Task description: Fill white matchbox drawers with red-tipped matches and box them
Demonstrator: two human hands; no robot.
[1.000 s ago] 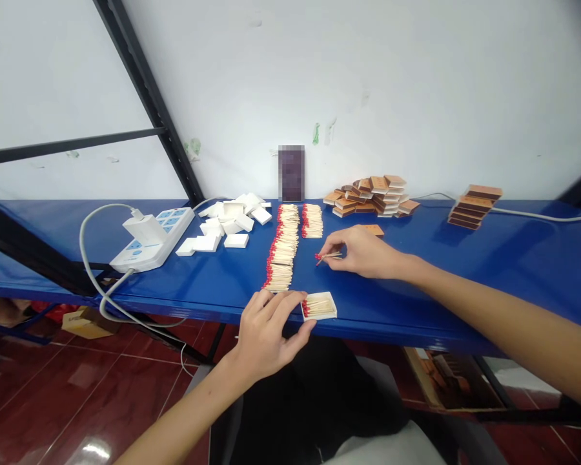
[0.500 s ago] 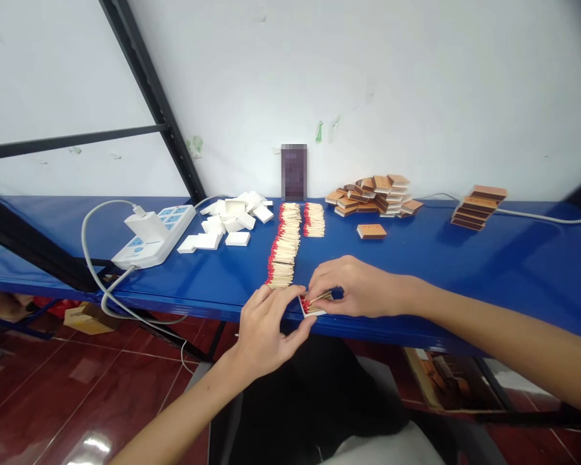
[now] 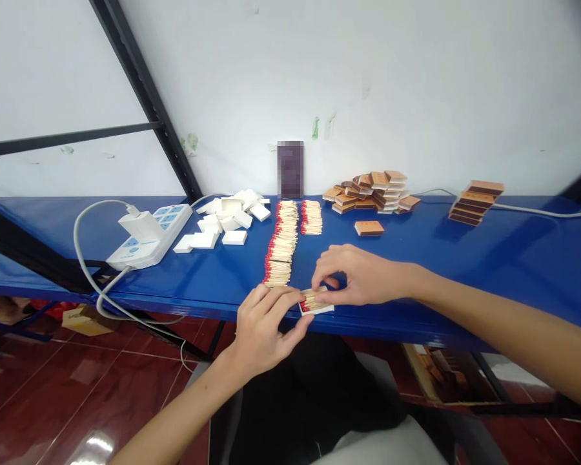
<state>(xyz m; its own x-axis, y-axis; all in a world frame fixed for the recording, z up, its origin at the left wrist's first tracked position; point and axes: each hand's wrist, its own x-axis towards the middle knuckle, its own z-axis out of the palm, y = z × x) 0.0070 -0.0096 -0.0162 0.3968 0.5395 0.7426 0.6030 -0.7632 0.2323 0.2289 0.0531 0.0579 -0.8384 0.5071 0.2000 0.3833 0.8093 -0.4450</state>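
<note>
My left hand (image 3: 266,326) grips the left end of a small white matchbox tray (image 3: 325,310) between thumb and fingers at the table's front edge. Red-tipped matches (image 3: 312,300) lie lengthwise in the tray, heads to the left. Over its right part, my right hand (image 3: 356,274) bends its fingers onto the matches, thumb in front and fingertips behind. Just behind the tray runs a long row of loose matches (image 3: 283,242), with a shorter row of matches (image 3: 312,217) to its right.
White trays (image 3: 230,216) are heaped at the left beside a power strip (image 3: 150,237) with a white plug and cables. Brown matchbox sleeves (image 3: 380,187) form a pile at the back, one box (image 3: 369,228) before it. A stack of boxes (image 3: 477,201) leans farther right. A dark blurred panel (image 3: 290,169) stands against the wall.
My right fingers have shifted slightly up and lie over the matches, which now sit flatter in the tray. More of the tray shows. My left hand keeps its hold.
</note>
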